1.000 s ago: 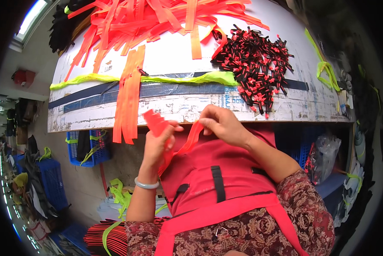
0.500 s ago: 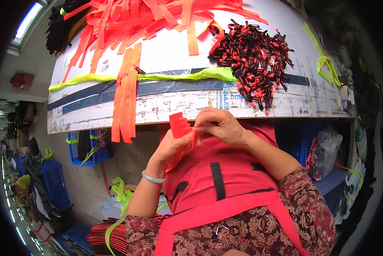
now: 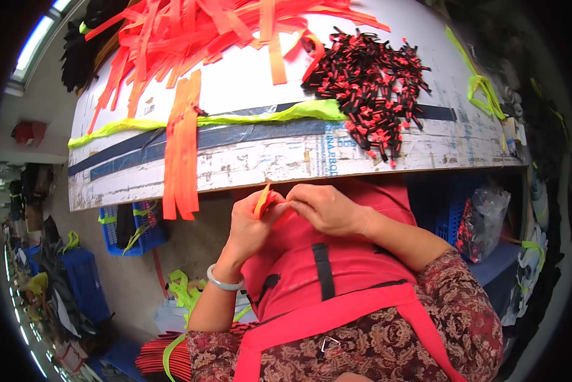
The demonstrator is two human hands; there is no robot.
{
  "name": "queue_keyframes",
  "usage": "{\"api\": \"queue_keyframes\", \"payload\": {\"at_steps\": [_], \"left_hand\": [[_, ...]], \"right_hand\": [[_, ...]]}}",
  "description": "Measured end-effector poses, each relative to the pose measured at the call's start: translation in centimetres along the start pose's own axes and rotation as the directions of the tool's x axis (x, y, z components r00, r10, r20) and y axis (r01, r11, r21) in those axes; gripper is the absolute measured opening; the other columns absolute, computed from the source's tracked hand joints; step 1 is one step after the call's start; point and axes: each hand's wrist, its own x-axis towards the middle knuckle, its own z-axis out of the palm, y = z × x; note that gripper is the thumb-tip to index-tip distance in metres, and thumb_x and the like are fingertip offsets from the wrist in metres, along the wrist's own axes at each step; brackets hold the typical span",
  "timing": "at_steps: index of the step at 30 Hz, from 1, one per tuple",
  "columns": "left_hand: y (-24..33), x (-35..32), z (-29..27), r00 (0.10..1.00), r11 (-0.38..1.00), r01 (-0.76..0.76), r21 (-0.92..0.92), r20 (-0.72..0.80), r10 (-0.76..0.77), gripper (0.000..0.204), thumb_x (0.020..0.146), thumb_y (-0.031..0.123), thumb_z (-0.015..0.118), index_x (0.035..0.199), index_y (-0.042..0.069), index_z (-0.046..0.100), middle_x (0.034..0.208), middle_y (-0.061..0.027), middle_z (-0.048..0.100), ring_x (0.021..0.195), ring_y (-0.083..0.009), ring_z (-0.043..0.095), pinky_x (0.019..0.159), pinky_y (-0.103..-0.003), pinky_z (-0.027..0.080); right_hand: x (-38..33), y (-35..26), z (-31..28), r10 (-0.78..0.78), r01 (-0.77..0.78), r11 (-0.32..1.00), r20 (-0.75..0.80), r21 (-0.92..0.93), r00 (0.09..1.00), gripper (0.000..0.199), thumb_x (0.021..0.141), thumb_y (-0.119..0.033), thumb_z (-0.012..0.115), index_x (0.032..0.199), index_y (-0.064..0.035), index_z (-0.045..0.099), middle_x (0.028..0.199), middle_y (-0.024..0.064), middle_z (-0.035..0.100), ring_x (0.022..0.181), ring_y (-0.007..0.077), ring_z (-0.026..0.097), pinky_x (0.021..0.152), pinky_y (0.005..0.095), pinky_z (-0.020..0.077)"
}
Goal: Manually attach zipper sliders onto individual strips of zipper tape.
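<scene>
My left hand is closed around a folded orange-red strip, which looks like zipper tape; a bit of it sticks up past the thumb. Thumb and fingertips of my right hand pinch together at the strip's side, touching or almost touching the left fingers. Whatever lies between those fingertips is too small to make out. Both hands are in front of the red apron, just below the table edge. Beyond them, several long orange-red strips hang over that edge, with a small dark piece on them.
On the white-topped table lie a heap of orange-red strips and a pile of small black-and-red pieces. A yellow-green band runs across it. Below stand a blue basket and a clear plastic bag.
The held strip stood up with stepped ends fanned out; now it is turned and mostly inside my left hand. That hand has shifted left, and my right hand has come slightly nearer to me.
</scene>
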Motion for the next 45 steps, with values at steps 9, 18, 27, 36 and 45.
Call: {"api": "queue_keyframes", "payload": {"at_steps": [9,18,27,36,45], "left_hand": [[0.2,0.6,2.3,0.971,0.957,-0.240,0.162,0.037,0.237,0.004,0.088,0.002,0.063,0.087,0.001,0.059,0.078,-0.0044,0.058,0.070,-0.0127,0.054,0.065,-0.025,0.044],[-1.8,0.7,1.6,0.992,0.837,0.124,-0.534,0.101,-0.082,0.007,0.095,0.008,0.057,0.100,0.002,0.057,0.082,-0.0057,0.065,0.060,-0.0038,0.048,0.052,-0.018,0.036],[-1.2,0.9,1.4,0.968,0.823,0.252,-0.509,0.111,-0.227,0.016,0.089,0.001,0.063,0.103,-0.006,0.066,0.084,-0.0075,0.069,0.057,-0.0061,0.051,0.053,-0.020,0.041],[-1.5,0.8,2.1,0.987,0.883,0.148,-0.446,0.004,-0.163,0.016,0.089,0.004,0.065,0.103,-0.003,0.069,0.084,-0.0052,0.070,0.058,-0.0047,0.050,0.052,-0.019,0.039],[-1.2,-0.3,1.8,0.995,0.964,0.021,-0.264,-0.084,-0.045,0.017,0.091,0.006,0.064,0.106,0.000,0.070,0.083,-0.0018,0.069,0.061,-0.0033,0.050,0.054,-0.019,0.040]], "right_hand": [[-1.7,2.4,0.6,0.479,-0.532,0.594,0.266,0.603,0.837,0.021,0.094,-0.019,0.050,0.089,-0.0002,0.058,0.070,0.0023,0.057,0.053,0.0104,0.059,0.047,0.0270,0.0455],[0.5,5.7,-10.3,0.106,-0.439,0.700,-0.526,-0.563,0.844,0.023,0.083,-0.028,0.068,0.087,-0.0062,0.061,0.087,0.0113,0.060,0.086,0.0318,0.061,0.074,0.0433,0.0500],[1.1,5.1,-12.7,0.193,-0.420,0.841,-0.537,-0.340,0.821,0.014,0.085,-0.014,0.068,0.088,-0.0013,0.064,0.085,0.0120,0.064,0.071,0.0232,0.065,0.065,0.0343,0.0525],[-0.5,1.1,-0.9,0.398,-0.205,0.517,-0.022,0.831,0.917,0.012,0.089,-0.004,0.066,0.092,0.0007,0.056,0.094,0.0102,0.062,0.086,0.0175,0.065,0.078,0.0281,0.0554],[-0.3,0.1,0.3,0.429,-0.228,0.619,-0.081,0.752,0.900,0.010,0.090,-0.003,0.064,0.098,0.0020,0.059,0.091,0.0064,0.066,0.087,0.0128,0.065,0.080,0.0256,0.0537]]}}
